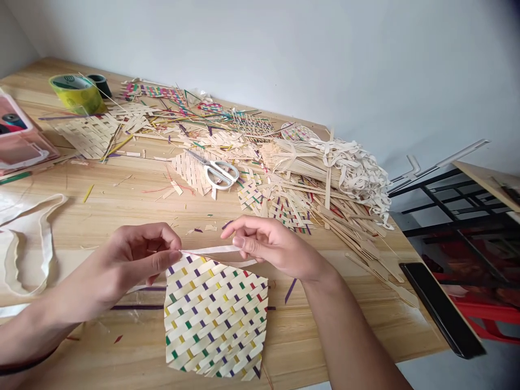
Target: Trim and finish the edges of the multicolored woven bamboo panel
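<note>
A woven panel (215, 319) of pale strips with purple, green, yellow and red pieces hangs below my hands, over the table's near side. My left hand (134, 257) pinches its upper left corner between thumb and fingers, together with one end of a white fabric tape (213, 250). That tape runs along the panel's top edge. Further along, my right hand (268, 244) grips the tape between thumb and fingers, slightly above the panel's upper right part. Part of the tape passes behind the right fingers and is hidden.
White-handled scissors (221, 174) lie beyond my hands among woven scraps. A bundle of pale strips (300, 160) with white tape coils sits at the back right. Yellow tape roll (77, 95) and pink box (28, 135) stand left. A black phone-like object (441, 309) lies at the right edge.
</note>
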`<state>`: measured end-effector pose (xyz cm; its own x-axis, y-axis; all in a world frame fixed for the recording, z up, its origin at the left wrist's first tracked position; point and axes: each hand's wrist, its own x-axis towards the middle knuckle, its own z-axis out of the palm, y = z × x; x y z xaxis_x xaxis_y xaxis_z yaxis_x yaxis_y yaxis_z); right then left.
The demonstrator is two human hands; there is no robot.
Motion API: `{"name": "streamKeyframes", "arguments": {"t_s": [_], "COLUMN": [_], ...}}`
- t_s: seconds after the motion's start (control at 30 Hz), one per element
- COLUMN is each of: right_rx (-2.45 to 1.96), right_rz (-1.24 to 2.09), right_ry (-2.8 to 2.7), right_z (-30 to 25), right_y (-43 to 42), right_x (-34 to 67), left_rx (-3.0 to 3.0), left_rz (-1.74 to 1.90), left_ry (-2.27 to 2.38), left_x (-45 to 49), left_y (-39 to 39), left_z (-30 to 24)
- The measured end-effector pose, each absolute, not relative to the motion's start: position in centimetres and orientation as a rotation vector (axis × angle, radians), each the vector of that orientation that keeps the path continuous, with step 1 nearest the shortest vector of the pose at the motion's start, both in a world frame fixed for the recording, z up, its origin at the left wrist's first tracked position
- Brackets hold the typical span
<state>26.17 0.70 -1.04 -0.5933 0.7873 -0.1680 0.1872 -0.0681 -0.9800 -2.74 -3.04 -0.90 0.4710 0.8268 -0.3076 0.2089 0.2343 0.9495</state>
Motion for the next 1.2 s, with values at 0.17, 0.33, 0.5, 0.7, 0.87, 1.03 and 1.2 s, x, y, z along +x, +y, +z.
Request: {"name": "streamKeyframes", "arguments": {"t_s": [0.17,0.33,0.5,0.7,0.87,1.03,1.2], "right_rx": [-1.173,-1.247,-1.378,-1.534,-1.586,-1.633,-1.200], "right_rz": [1.636,1.599,1.217,1.071,0.955,0.661,0.961], "right_ry": [-1.872,-1.796,-1.610,-1.828,-2.041,-1.949,-1.867], "right_z": [-0.6,0.3,0.3,-0.7,-1.0,-1.3,-0.9], "right_y": [0.8,1.3,2.3,3.0,3.1,3.4,1.8], "right_x": [27.2,29.1,30.6,31.4,32.1,32.3,28.2], "left_rx": [1.300,1.328,1.341,1.385,1.424,1.422,1.410], "left_rz": [0.608,0.615,0.657,0.693,0.644,0.643,0.633], "left_ry": [1.018,1.004,0.992,1.018,1.040,1.018,0.955], "left_x": [-2.9,-3.3,-4.1,-4.1,-3.8,-3.9,-3.0], "left_y": [-3.0,-3.1,-3.1,-2.7,-2.6,-2.7,-3.2], "left_z": [-0.8,-0.7,-0.3,-0.1,-0.3,-0.7,0.1]}}
